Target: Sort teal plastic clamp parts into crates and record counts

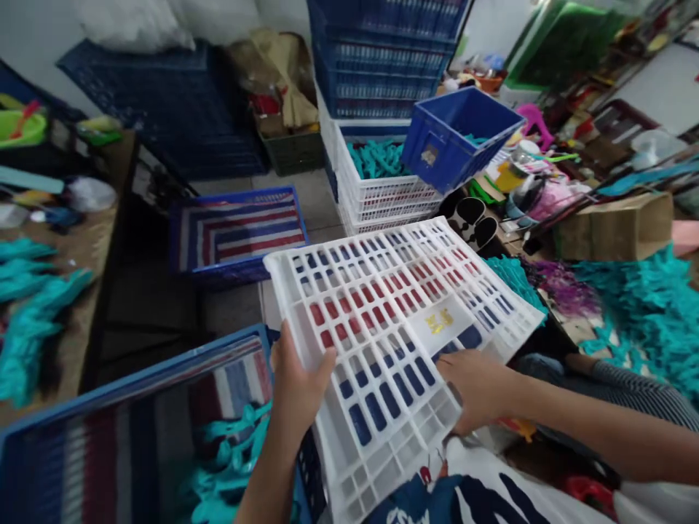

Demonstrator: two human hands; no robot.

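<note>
A white slatted plastic crate (376, 309) is held tilted in front of my body, its slatted side facing me, with red, white and blue striped material showing through the openings. My left hand (300, 378) grips its left edge, thumb over the rim. At the crate's lower right side, my right hand (480, 386) has its fingers wrapped around the edge. Below my left arm, teal plastic pieces (234, 458) lie in a large blue crate lined with striped cloth (128, 437).
A blue crate with striped lining (240, 229) sits on the floor ahead. Stacked white crates (382, 196) hold teal pieces, with a blue bin (448, 153) on top. Teal pieces lie on the left table (109, 218) and in a heap at right (649, 320). Another person's striped sleeve or garment (644, 389) shows nearby.
</note>
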